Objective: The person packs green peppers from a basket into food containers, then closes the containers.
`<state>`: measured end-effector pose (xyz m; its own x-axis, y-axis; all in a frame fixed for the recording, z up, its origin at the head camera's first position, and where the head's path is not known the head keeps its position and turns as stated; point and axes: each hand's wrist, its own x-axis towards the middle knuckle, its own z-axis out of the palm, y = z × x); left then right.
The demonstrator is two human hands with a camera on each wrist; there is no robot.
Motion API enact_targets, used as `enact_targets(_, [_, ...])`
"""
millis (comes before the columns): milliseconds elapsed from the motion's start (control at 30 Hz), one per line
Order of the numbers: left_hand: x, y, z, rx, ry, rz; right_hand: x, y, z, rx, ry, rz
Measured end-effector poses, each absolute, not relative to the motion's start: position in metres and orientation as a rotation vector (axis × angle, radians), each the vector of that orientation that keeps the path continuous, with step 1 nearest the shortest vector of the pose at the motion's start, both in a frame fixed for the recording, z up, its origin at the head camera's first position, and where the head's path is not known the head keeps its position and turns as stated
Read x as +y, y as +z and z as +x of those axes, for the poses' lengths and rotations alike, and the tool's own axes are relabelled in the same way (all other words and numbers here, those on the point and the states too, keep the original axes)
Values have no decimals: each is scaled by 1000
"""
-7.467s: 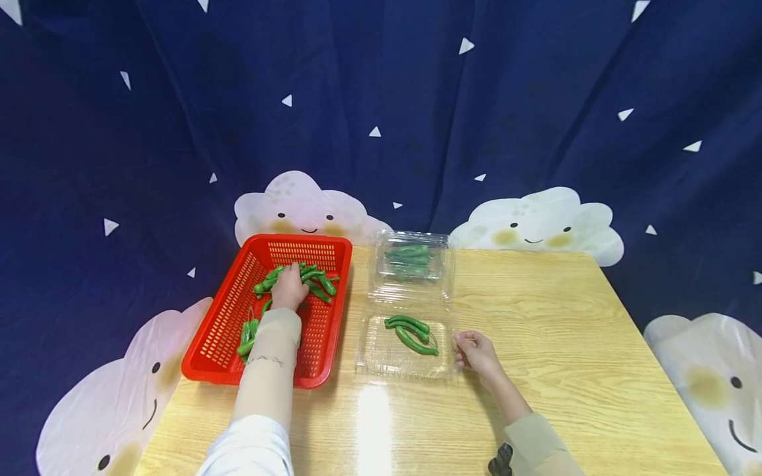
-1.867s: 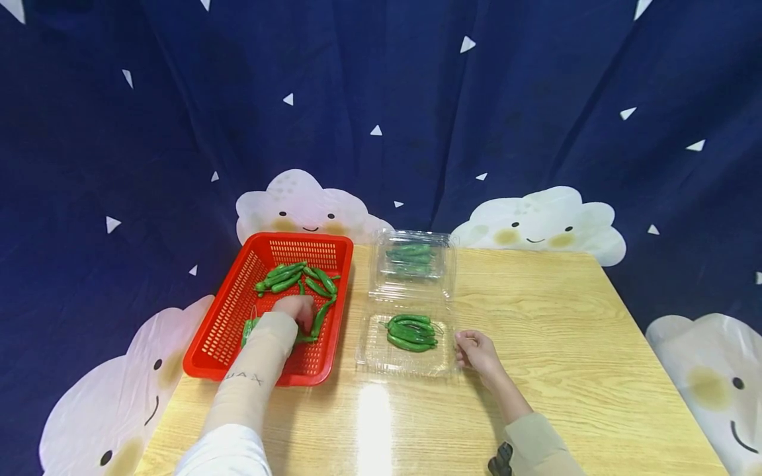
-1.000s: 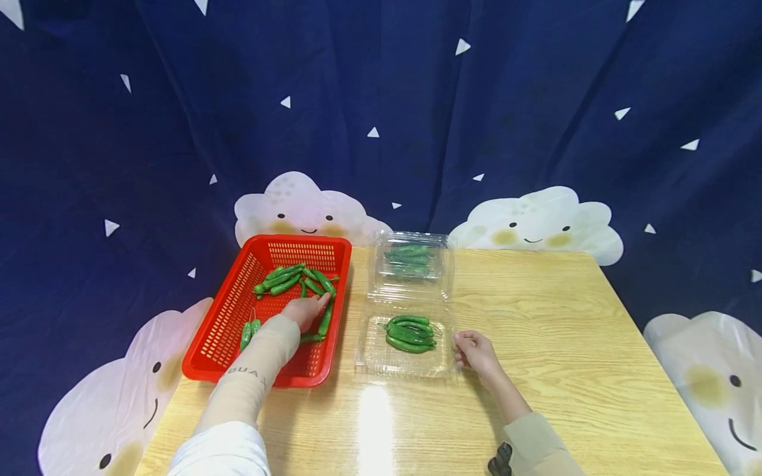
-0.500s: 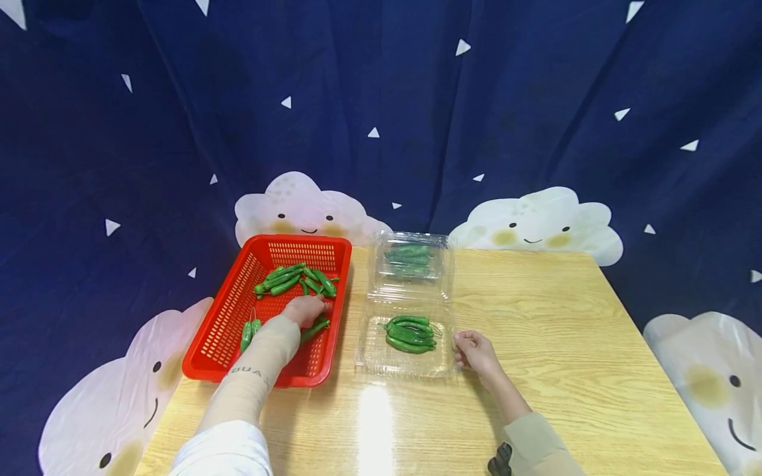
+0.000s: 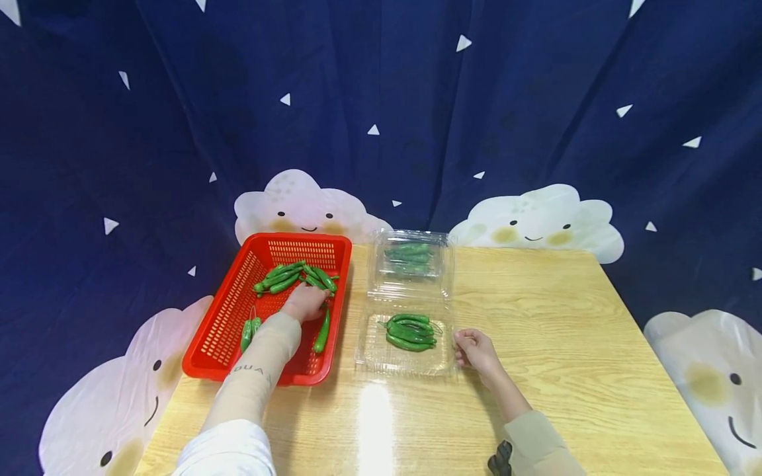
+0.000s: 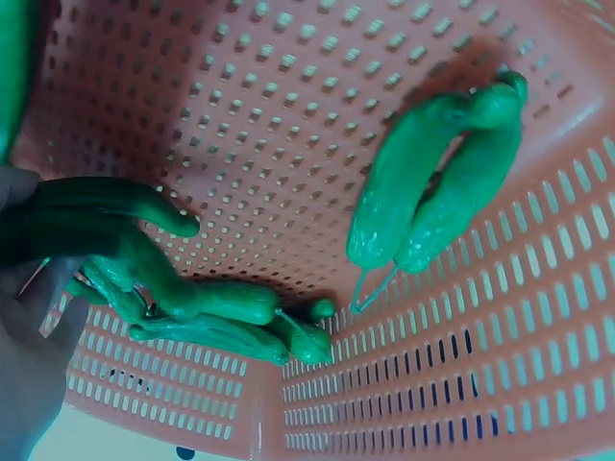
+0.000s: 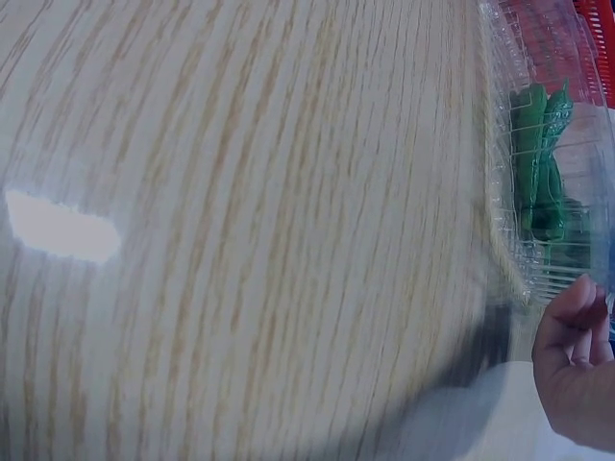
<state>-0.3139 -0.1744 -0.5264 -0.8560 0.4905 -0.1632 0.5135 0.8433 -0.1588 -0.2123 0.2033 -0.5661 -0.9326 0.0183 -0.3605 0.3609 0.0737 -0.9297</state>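
My left hand [image 5: 305, 302] reaches into a red plastic basket [image 5: 202, 362]. In the left wrist view its fingers grip dark green peppers [image 6: 106, 197] at the left edge, and the hold is partly cut off. Several more green peppers [image 5: 283, 277] lie at the basket's far end. A lone pepper [image 5: 321, 332] rests by the right wall, and a pair [image 5: 251, 330] sits at the left. My right hand [image 5: 478, 352] pinches the right edge of a clear plastic clamshell box [image 5: 405, 363]. Several green peppers [image 5: 411, 332] lie side by side in that box.
Behind the box, more green peppers [image 5: 409, 254] show through clear plastic [image 5: 381, 287]. All stands on a wooden table [image 5: 536, 311]. A dark blue curtain [image 5: 411, 86] with printed clouds hangs behind its far edge.
Several peppers have joined those in the box since the oldest frame. Lately my left hand has shifted within the basket and moved peppers near its right wall. The right hand stays put.
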Motion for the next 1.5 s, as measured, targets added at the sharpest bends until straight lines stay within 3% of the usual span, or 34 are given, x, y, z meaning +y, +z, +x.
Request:
enact_targets(267, [-179, -509, -322, 2907, 277, 440, 204, -564, -212, 2109, -1927, 370])
enact_targets(467, [-178, -476, -332, 2908, 742, 370, 204, -565, -211, 2112, -1922, 363])
enact_targets(733, [-134, -412, -340, 3005, 827, 548, 205, -566, -211, 2138, -1910, 364])
enact_targets(900, [-81, -397, -328, 3016, 674, 740, 205, -565, -211, 2147, -1908, 364])
enact_targets(1133, [-11, -419, -304, 2920, 212, 814, 204, -564, -210, 2144, -1903, 363])
enact_targets(1367, [32, -502, -307, 2821, -180, 810, 204, -564, -210, 2127, -1913, 360])
enact_targets(1500, [43, -530, -298, 2795, -307, 734, 205, -565, -210, 2138, -1904, 365])
